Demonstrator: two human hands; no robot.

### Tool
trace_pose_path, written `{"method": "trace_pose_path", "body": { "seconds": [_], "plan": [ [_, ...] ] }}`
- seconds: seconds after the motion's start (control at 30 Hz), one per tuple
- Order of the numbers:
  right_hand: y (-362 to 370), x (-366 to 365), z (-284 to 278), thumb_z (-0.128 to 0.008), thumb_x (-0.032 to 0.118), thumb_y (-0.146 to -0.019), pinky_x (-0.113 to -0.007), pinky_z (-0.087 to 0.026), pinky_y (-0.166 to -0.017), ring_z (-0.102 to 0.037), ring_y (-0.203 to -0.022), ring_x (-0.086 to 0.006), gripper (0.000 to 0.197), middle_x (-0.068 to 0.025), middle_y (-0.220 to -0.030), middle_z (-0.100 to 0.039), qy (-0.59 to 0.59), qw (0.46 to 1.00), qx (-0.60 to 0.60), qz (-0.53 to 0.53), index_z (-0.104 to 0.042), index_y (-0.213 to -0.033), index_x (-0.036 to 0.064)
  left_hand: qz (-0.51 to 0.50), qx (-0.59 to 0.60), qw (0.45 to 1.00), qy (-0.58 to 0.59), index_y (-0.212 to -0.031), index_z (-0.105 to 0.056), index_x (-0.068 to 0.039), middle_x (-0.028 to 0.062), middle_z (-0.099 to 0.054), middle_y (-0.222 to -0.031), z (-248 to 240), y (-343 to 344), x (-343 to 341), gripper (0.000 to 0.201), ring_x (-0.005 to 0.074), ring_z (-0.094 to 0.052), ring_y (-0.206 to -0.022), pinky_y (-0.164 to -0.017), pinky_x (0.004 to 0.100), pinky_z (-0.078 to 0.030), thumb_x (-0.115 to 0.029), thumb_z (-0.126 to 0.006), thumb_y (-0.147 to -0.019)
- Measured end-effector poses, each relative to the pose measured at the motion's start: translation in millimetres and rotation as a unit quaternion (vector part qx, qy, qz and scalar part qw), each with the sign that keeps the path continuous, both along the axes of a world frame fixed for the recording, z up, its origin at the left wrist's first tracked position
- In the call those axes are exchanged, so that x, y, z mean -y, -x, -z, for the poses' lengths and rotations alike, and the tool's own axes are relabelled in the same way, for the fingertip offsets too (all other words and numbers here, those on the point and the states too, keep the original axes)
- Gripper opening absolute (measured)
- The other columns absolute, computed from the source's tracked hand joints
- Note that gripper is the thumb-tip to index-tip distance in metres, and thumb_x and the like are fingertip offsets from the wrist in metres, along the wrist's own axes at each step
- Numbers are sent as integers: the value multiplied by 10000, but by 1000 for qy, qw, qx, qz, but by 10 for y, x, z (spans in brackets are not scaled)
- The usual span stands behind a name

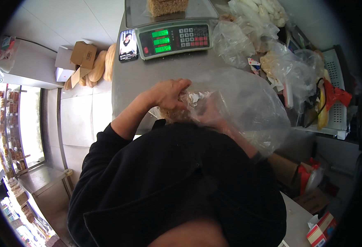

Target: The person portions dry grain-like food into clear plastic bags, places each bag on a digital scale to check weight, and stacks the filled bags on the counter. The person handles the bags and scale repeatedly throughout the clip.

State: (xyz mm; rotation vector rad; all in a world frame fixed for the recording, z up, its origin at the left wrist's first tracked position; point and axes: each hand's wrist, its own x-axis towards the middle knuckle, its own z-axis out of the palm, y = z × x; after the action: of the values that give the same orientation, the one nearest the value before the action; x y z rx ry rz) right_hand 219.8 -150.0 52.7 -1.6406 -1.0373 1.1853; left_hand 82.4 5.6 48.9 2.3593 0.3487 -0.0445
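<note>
Standing at the far left are shelves of packaged goods (pixel 8 127), with a steel cabinet (pixel 43 179) nearer the person. To their right, on the far side of the floor, come a white carton (pixel 64 64), an open cardboard box (pixel 83 57) and several long, tan squashes (pixel 98 66). Next, the grey tabletop (pixel 148 74) begins, a smartphone (pixel 128 46) lying near its far left corner, just beside a digital scale (pixel 172 40) with lit green displays; on the scale's pan sits a grainy brown block (pixel 168 7). Closer to the person, in the middle, the left hand (pixel 170 94) has its fingers bent and its thumb apart from them at a grainy brown item (pixel 173 115), which lies close against the person's front, partly hidden by the sleeve and clear film; whether the hand grips it I cannot tell. Just right, a large clear plastic bag (pixel 251 107) spreads over the tabletop, and the right hand (pixel 212 114) shows blurrily through it, so its grip cannot be made out. Farther right lie crumpled clear bags (pixel 232 43), then a red plastic bag (pixel 337 94) at a white perforated basket (pixel 333 68). At the near right is a red-and-white box (pixel 323 230).
</note>
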Motion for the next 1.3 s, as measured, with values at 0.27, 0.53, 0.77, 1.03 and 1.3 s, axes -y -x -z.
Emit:
{"method": "trace_pose_path", "body": {
  "seconds": [0.27,0.53,0.77,1.03,1.3],
  "plan": [
    [-329,157,293,-639,122,-805,-350,-479,-804,-567,-955,-217,398,-135,-1057,-574,22,1000,12,2,-505,-1154,-12,14,-6,998,63,-1301,-416,16,215,-563,-1177,-15,-18,-68,808,356,-549,-1086,-913,393,-447,-294,-754,-635],
    [-1179,303,801,-496,159,-905,-418,-465,-828,-570,-948,-326,293,-183,-1059,-589,-76,911,397,-76,-548,-1150,5,32,-14,996,85,-1328,-398,19,226,-553,-1200,-4,-55,-156,825,359,-537,-1112,-941,379,-430,-267,-753,-640],
    [-1047,178,680,-483,195,-925,-398,-455,-862,-570,-982,-292,308,-158,-1069,-601,90,948,290,-96,-546,-1178,32,23,-42,997,54,-1312,-416,12,223,-573,-1172,-46,-91,-134,817,354,-560,-1084,-901,388,-452,-314,-768,-651],
    [-768,20,484,-494,210,-926,-392,-455,-865,-576,-992,-271,301,-137,-1075,-612,22,953,264,-146,-560,-1171,48,24,-28,998,41,-1310,-417,1,216,-575,-1173,5,-109,-85,805,364,-550,-1093,-909,397,-449,-385,-742,-682],
    [-1136,102,636,-505,226,-927,-386,-455,-869,-582,-1001,-249,294,-116,-1081,-624,-2,804,570,-169,-574,-1163,64,31,-19,998,45,-1217,-497,6,211,-598,-1116,116,-134,-219,782,366,-565,-1063,-889,416,-450,-495,-745,-670]
  ]
}}
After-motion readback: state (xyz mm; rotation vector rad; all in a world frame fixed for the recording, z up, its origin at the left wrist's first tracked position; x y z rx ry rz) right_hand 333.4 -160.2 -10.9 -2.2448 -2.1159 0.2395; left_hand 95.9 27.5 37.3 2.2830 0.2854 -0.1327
